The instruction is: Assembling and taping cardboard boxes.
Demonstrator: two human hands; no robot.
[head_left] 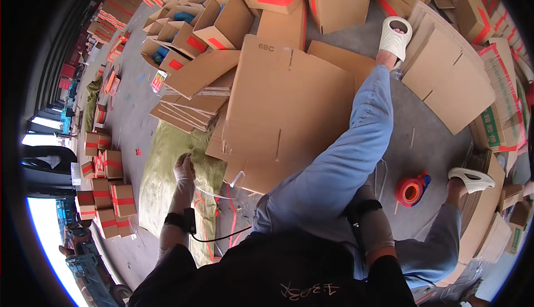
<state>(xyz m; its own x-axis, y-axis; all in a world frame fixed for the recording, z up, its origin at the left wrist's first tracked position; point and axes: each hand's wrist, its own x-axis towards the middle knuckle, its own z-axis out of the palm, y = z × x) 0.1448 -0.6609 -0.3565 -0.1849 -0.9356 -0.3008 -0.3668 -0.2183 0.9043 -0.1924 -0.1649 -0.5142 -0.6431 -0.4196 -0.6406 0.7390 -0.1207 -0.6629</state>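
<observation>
My left hand [184,169], in a white glove with a black band at the wrist, reaches out over a green woven sack [167,156] on the floor. Its fingers are closed on a thin clear plastic strap [236,182] that loops toward a large flattened cardboard box [278,106] in front of me. My right forearm [374,226] runs up behind my jeans-clad leg [345,156], which hides the right hand. An orange tape roll in a red and blue dispenser [411,190] lies on the floor near my right foot in a white slipper [471,179].
Flattened cartons [450,79] lie to the right and open cartons with red tape [222,23] are piled at the back. Small taped boxes [108,195] are stacked at the left. Red and clear strap offcuts [207,218] litter the sack.
</observation>
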